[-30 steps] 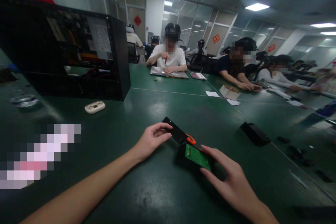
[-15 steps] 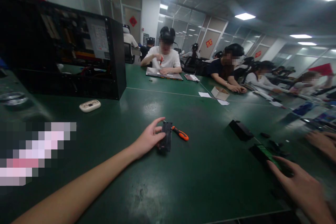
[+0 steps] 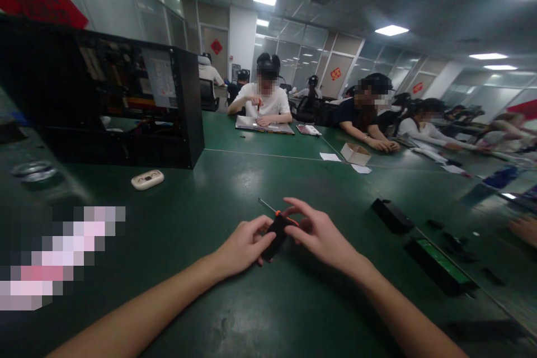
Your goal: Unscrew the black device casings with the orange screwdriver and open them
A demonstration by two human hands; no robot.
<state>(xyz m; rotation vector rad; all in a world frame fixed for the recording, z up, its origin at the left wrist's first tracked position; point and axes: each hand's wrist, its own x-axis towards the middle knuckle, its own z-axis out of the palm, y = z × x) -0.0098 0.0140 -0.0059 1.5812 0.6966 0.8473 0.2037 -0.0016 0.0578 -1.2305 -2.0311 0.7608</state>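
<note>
Hands: both bare hands meet over the middle of the dark green table (image 3: 201,224); the left hand (image 3: 243,245) and right hand (image 3: 321,235) pinch a small black rectangular plastic part (image 3: 277,235) from either end.
Left hand: fingers curl around the lower end of the black part, thumb on top, forearm stretched across the table.
Right hand: fingertips close on the upper end of the same part, palm turned down.
Black part: lifted just off the table between the two hands, tilted, its long side running away from the person.
Screwdriver: an orange-handled screwdriver with a thin metal shaft (image 3: 268,207) lies on the table right behind the hands, its handle mostly hidden by them.
Right side: a black tray holding a green circuit board (image 3: 438,264) rests well apart from the hands; a black rectangular block (image 3: 392,216) sits beyond it, with small dark pieces scattered near.
Left side: an open black computer case (image 3: 104,106) stands on the table, a small white oval case (image 3: 147,179) in front of it and a round glass dish (image 3: 33,170) further left.
Background: other people sit along the far side of the table at work, one in a white shirt (image 3: 262,102) bent over a flat grey device.
</note>
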